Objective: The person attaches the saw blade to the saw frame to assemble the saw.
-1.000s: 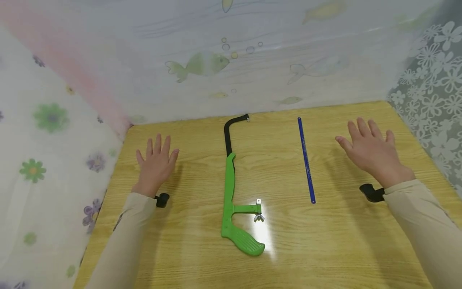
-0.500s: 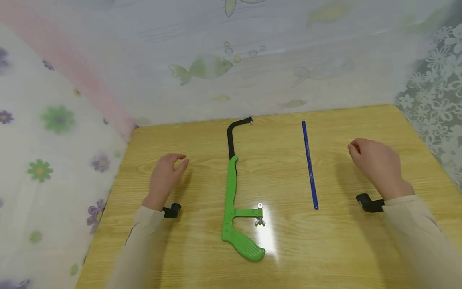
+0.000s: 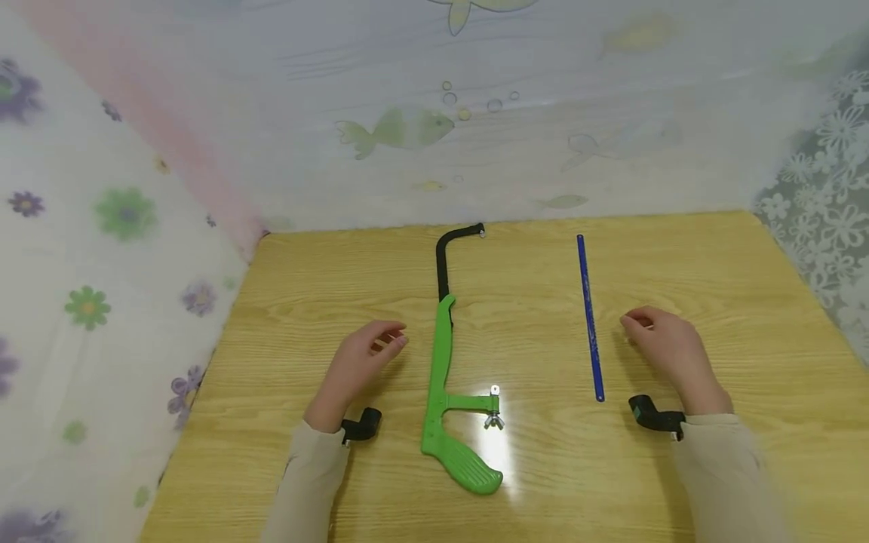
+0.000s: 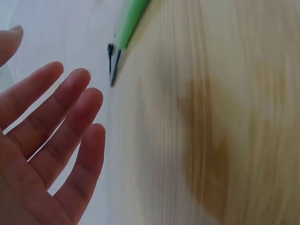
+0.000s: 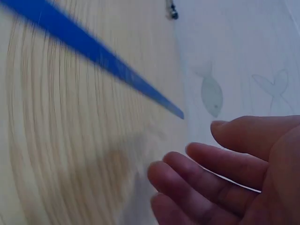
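A hacksaw frame (image 3: 440, 362) with a green body and a black bent front bar lies on the wooden table, its ribbed handle toward me. On its short cross arm sits a silver wing nut (image 3: 494, 421). To the right of it lies a separate blue hacksaw blade (image 3: 590, 320). My left hand (image 3: 358, 362) hovers just left of the frame, fingers loosely bent, holding nothing. On the blade's right side my right hand (image 3: 668, 351) hangs over the table with relaxed fingers and no contact. Both wrist views show empty palms, the blade (image 5: 101, 54) crossing the right one.
Black wrist camera mounts (image 3: 363, 424) stick out from both cuffs. A curtain with fish drawings (image 3: 400, 128) closes off the table's far edge. Flower-patterned sheeting (image 3: 88, 305) hangs along the left side, and grey floral cloth (image 3: 838, 181) borders the right.
Both hands have come inward and closer to me, from spread fingers to loosely bent ones. The left nears the saw frame, the right nears the blade. Frame and blade stay put on the table.
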Demonstrator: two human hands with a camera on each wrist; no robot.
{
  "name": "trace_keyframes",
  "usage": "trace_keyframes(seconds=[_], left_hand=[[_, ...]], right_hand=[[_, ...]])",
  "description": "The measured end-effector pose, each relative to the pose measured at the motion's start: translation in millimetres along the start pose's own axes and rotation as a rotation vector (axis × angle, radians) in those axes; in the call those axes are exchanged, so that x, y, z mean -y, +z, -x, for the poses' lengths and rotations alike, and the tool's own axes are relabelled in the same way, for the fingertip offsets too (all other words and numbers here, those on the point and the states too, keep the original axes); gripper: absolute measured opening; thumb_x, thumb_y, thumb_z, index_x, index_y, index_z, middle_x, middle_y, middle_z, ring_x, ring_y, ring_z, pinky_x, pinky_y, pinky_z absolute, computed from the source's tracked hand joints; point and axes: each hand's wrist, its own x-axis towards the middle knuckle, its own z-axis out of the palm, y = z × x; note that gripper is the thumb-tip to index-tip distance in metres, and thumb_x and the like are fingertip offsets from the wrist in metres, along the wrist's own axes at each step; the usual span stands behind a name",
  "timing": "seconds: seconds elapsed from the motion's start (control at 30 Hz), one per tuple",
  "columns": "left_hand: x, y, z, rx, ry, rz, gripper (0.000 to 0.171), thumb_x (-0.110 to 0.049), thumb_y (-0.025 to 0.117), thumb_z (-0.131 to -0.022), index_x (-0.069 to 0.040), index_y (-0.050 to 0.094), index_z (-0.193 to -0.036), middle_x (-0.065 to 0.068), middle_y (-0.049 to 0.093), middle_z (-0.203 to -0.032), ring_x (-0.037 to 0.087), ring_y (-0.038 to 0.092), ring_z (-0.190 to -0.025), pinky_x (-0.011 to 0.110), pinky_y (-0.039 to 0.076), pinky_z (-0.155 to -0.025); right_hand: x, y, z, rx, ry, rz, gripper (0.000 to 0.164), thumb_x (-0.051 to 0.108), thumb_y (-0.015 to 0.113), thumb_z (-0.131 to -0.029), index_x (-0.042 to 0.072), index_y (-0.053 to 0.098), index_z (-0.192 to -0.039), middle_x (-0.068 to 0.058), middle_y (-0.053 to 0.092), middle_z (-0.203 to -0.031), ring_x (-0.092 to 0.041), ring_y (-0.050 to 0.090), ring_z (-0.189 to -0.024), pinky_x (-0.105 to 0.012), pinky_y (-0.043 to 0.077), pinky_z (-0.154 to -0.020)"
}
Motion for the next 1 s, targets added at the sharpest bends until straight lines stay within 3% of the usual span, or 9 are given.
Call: trace_keyframes(seconds=[0.13, 0.33, 0.6, 1.0], left_hand=[[-12.4, 12.9, 3.3, 0.025, 0.035, 0.024, 0.043, -0.048, 0.050, -0.086, -0.016, 0.060, -0.114, -0.011, 0.059, -0.096, 0.004, 0.054, -0.086, 0.029, 0.046, -0.073], [-24.6, 34.0, 8.7, 0.066, 0.087, 0.079, 0.039, -0.046, 0.051, -0.087, -0.016, 0.061, -0.110, -0.016, 0.057, -0.095, 0.000, 0.053, -0.086, 0.025, 0.046, -0.071], [-36.2, 47.9, 16.2, 0.094, 0.118, 0.135, 0.035, -0.042, 0.053, -0.087, -0.015, 0.062, -0.107, -0.018, 0.057, -0.093, 0.001, 0.054, -0.085, 0.024, 0.046, -0.070], [-37.7, 56.9, 20.2, 0.132, 0.145, 0.158, 0.035, -0.040, 0.054, -0.087, -0.015, 0.062, -0.108, -0.016, 0.058, -0.090, 0.004, 0.053, -0.076, 0.024, 0.044, -0.066]], right_hand=[[2, 14, 0, 0.042, 0.030, -0.062, 0.055, 0.043, 0.037, -0.093, -0.002, 0.051, -0.120, -0.021, 0.059, -0.105, -0.038, 0.051, -0.097, -0.053, 0.035, -0.082], [10, 26, 2, 0.018, 0.092, -0.058, 0.054, 0.042, 0.041, -0.092, -0.003, 0.053, -0.118, -0.025, 0.053, -0.114, -0.041, 0.047, -0.102, -0.051, 0.036, -0.081], [26, 35, 2, 0.017, 0.068, -0.024, 0.041, 0.029, 0.063, -0.082, -0.005, 0.057, -0.105, -0.023, 0.056, -0.100, -0.033, 0.052, -0.087, -0.044, 0.041, -0.070], [25, 34, 1, -0.018, 0.087, -0.033, 0.031, 0.008, 0.052, -0.080, -0.006, 0.056, -0.107, -0.021, 0.056, -0.099, -0.032, 0.052, -0.085, -0.043, 0.041, -0.069]])
